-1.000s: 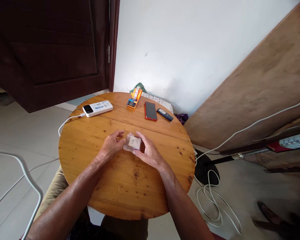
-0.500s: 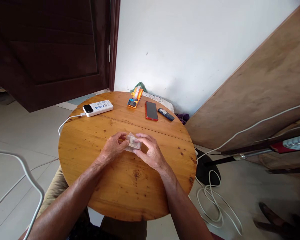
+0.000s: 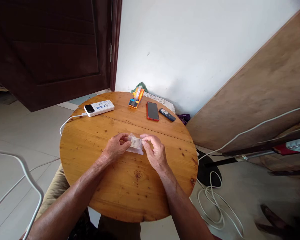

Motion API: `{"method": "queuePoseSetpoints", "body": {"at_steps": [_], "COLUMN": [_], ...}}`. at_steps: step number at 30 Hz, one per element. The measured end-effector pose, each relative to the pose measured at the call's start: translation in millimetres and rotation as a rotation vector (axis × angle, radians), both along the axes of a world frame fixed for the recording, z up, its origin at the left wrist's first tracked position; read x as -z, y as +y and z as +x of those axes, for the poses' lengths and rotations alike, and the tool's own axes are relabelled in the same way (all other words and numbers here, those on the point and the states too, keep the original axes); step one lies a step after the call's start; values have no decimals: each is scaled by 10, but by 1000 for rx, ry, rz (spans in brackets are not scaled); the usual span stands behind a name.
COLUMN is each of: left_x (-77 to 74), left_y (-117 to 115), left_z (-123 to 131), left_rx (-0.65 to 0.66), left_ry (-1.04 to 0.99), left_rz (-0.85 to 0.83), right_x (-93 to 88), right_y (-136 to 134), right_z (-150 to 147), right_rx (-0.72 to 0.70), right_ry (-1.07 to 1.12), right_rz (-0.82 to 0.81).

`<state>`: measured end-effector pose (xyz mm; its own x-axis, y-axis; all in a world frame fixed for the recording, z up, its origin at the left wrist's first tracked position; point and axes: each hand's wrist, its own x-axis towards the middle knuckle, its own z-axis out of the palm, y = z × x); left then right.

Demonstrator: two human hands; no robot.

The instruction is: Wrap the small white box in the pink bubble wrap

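Observation:
A small clear plastic packet [image 3: 135, 152] lies on the table in front of me, with a pale, roughly square piece [image 3: 135, 143] showing inside it. My left hand [image 3: 116, 147] pinches the packet's left side between thumb and fingers. At the opposite side, my right hand [image 3: 155, 151] is closed, thumb and forefinger pinched together at the packet's upper right edge. Fine print on the pale piece is too small to read.
Toward the back of the round wooden table [image 3: 100, 180] are a white power bank [image 3: 100, 108] with a cable, an orange tape dispenser [image 3: 136, 97], a red-cased phone [image 3: 152, 111] and a dark blue handset [image 3: 167, 114]. Coiled white cable [image 3: 212, 203] lies on the floor at right.
My right hand has drawn from over the packet to its right edge, fingers now pinched. More of the packet shows, spread flatter. My left hand keeps its hold.

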<state>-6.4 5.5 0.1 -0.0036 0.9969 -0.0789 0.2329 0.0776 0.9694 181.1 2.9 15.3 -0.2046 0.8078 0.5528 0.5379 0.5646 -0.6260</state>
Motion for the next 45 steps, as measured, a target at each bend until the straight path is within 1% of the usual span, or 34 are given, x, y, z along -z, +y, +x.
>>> {"method": "queuePoseSetpoints", "body": {"at_steps": [3,5,7,9,15,20,22,24,26,28,32,37,41,43,45], "left_x": [8,16,23,22,-22,-43,-40,-37,-36,-38,-34,13,50,58,57], "left_y": [-1,-2,-4,-5,-9,-26,-29,-29,-30,-31,-31,-23,-22,-29,-42], "left_z": [-3,-7,-9,-9,7,15,15,12,8,5,11,24,35,39,42], "left_rx": [-3,-2,6,13,19,12,10,13,18,24,24,27,49,40,7], "left_ry": [19,28,32,39,79,98,109,116,116,114,101,95,92,121,193], "left_rz": [0,4,8,8,17,18,20,25,30,31,41,63,63,76,145], "right_x": [-31,-48,-47,-24,55,6,-21,-30,-14,18,63,49,37,33,28], "right_y": [-8,-12,-13,-9,23,9,-7,-16,-12,0,17,3,-5,-5,-7], "right_z": [15,23,24,19,11,16,16,15,12,6,-1,-8,-7,-1,2], "right_rx": [-41,-91,-110,-87,-28,34,24,-23,-63,-70,-58,-18,37,55,53], "right_ry": [-9,-65,-128,-151,-131,-128,-109,-134,-183,-207,-191,-201,-133,-98,-82], "right_rz": [-12,-21,-26,-26,4,83,79,58,43,44,64,84,69,70,66]}}
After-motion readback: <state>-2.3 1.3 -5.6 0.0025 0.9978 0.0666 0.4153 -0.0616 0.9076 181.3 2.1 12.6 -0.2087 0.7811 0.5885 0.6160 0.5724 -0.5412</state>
